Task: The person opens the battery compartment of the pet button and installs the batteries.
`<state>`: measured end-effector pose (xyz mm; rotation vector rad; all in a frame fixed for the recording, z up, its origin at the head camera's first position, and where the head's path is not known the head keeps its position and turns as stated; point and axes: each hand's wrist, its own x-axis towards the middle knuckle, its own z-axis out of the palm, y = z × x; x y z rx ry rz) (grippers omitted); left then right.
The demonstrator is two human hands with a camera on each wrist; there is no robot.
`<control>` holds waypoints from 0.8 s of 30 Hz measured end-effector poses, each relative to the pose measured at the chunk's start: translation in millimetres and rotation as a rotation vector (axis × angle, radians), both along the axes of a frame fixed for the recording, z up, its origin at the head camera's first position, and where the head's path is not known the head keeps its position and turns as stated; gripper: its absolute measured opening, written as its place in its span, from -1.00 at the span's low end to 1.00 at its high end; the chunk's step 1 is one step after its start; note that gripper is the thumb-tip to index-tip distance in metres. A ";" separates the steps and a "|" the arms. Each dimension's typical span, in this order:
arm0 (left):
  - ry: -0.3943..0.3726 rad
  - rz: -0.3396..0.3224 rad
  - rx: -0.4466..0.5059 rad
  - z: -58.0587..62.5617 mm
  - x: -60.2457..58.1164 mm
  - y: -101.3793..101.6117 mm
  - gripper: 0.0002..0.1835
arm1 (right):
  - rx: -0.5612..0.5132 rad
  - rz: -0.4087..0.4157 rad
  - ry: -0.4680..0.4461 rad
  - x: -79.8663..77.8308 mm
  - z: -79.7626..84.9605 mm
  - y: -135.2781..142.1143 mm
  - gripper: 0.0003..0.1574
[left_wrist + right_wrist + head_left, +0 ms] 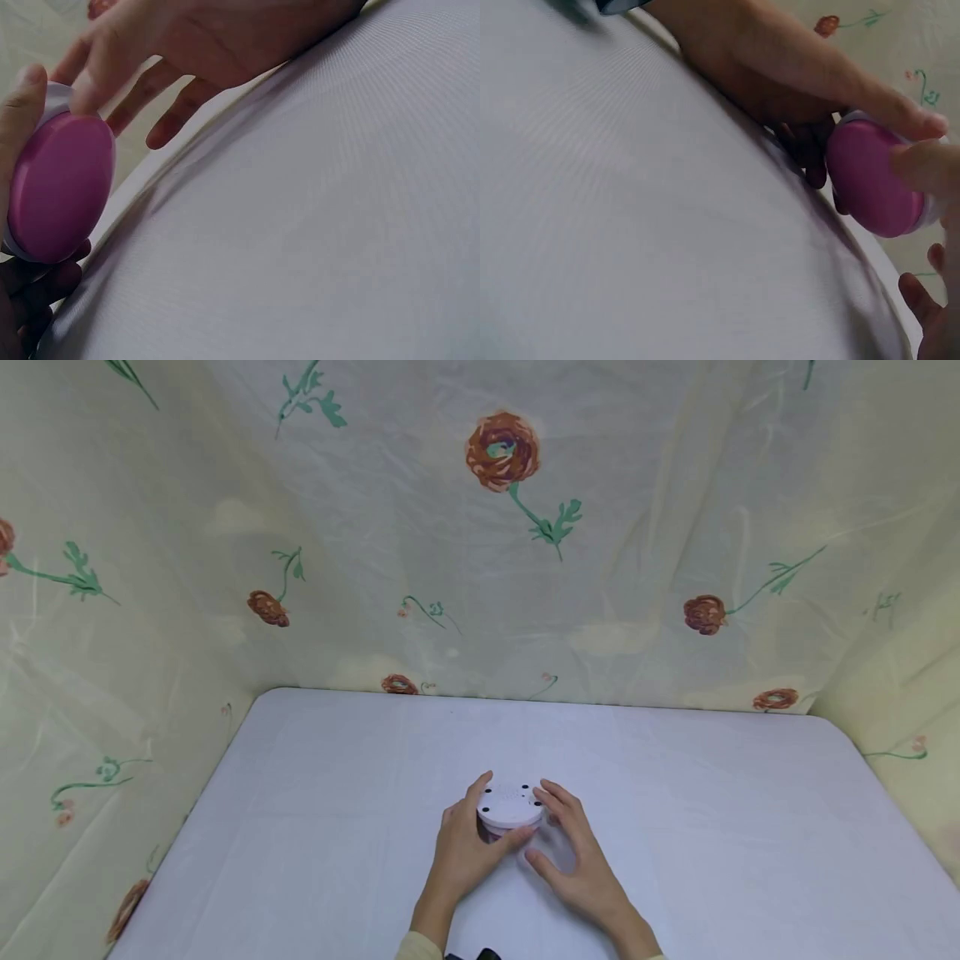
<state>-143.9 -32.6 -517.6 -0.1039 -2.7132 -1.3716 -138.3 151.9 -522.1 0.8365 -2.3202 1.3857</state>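
A round white-and-pink device is held above the table by my left hand. Its white face with several small dark dots points up in the head view. Both wrist views show the smooth pink side, which faces down. The left thumb lies along the near rim, and the other fingers go round the left side. My right hand is at the device's right edge with fingers spread, fingertips at the rim. Its thumb hangs apart from the index finger, and in the right wrist view it overlaps the pink side.
A white cloth-covered table spreads beneath both hands. Flower-patterned curtains stand behind it and on both sides. A small black object shows at the bottom edge of the head view.
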 end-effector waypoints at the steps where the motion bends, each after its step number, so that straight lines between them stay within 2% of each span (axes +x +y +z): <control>1: 0.001 -0.004 -0.003 -0.6 -0.1 0.1 0.00 | 0.012 0.000 0.027 -0.3 -0.6 -0.5 -0.09; 7: 0.022 -0.032 -0.018 -1.2 -0.5 0.3 -0.03 | 0.055 -0.026 0.103 0.6 0.1 -3.2 -0.24; 10: 0.033 -0.040 -0.021 -0.9 -0.2 -0.1 -0.03 | 0.051 -0.040 0.107 3.8 5.8 -5.3 -0.28; 16: 0.028 -0.071 -0.035 0.0 1.1 -2.4 0.01 | 0.007 -0.040 0.098 3.2 3.9 -4.1 -0.25; 17: 0.027 -0.077 -0.035 0.5 1.5 -2.9 0.02 | -0.003 -0.034 0.093 1.1 -0.9 -2.3 -0.23; 21: 0.071 -0.103 0.007 1.0 1.1 -4.4 0.02 | -0.037 -0.028 0.077 -0.6 -2.1 -0.8 -0.22; 24: 0.130 -0.129 0.090 -1.4 -0.7 -6.9 -0.05 | -0.046 -0.049 0.044 -0.5 -2.8 -0.5 -0.23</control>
